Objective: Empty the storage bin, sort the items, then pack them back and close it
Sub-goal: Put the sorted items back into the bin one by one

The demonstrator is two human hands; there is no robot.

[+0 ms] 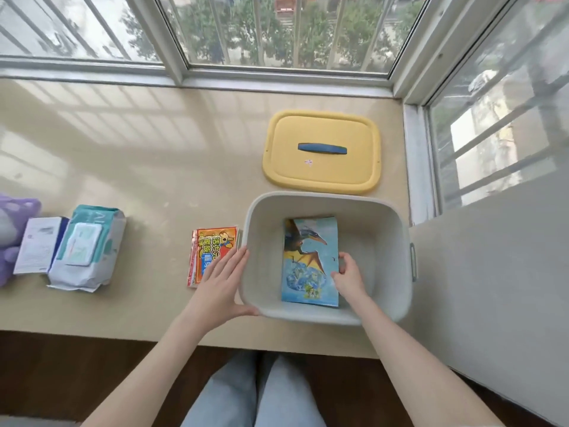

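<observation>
A pale grey storage bin stands open on the beige sill, near its front edge. Inside lies a flat blue booklet with a flying dinosaur. My right hand reaches into the bin and pinches the booklet's right edge. My left hand presses flat against the bin's outer left wall, fingers straight. The yellow lid with a blue handle lies flat behind the bin. An orange-red packet lies left of the bin, partly under my left hand.
At the far left lie a pack of wet wipes, a white and blue box and a purple soft toy. Windows with bars run behind and to the right. A wall ledge rises right of the bin.
</observation>
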